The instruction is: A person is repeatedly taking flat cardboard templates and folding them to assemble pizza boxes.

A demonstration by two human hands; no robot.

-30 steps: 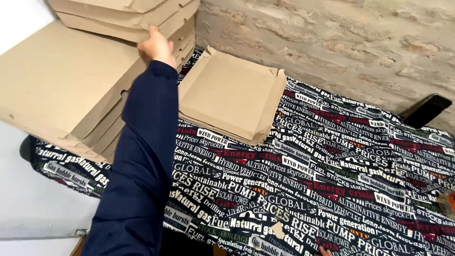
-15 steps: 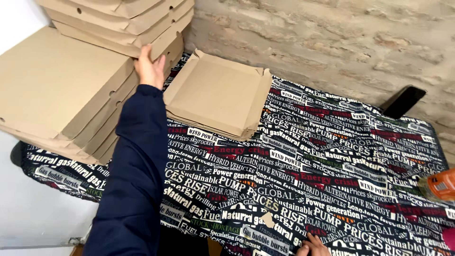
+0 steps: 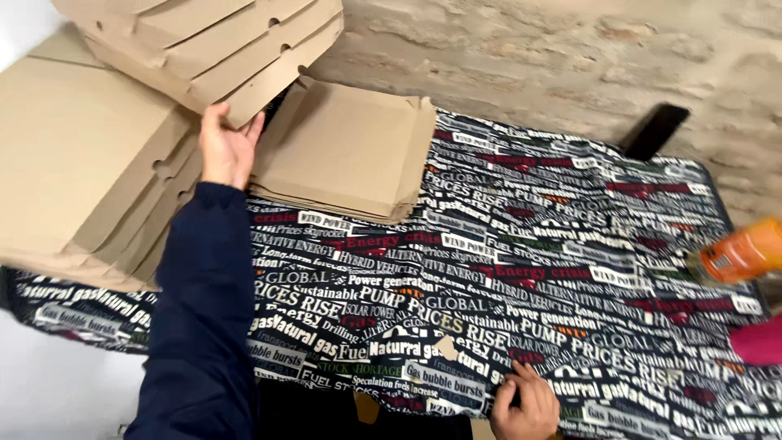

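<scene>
Cardboard boxes (image 3: 90, 155) lie stacked flat at far left, and just right of them the left hand (image 3: 226, 148) reaches up, its grip spread loose against the underside of a tilted box stack (image 3: 220, 45). Right of that grip, flat box blanks (image 3: 346, 151) rest on the desk's printed cloth (image 3: 529, 269). Farther right, at the near edge, the right hand (image 3: 521, 403) pinches the cloth, fingers curled.

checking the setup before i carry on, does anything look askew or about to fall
The upper stack of folded boxes tilts and overhangs, propped by the left hand. A small cardboard scrap lies loose on the cloth.
</scene>
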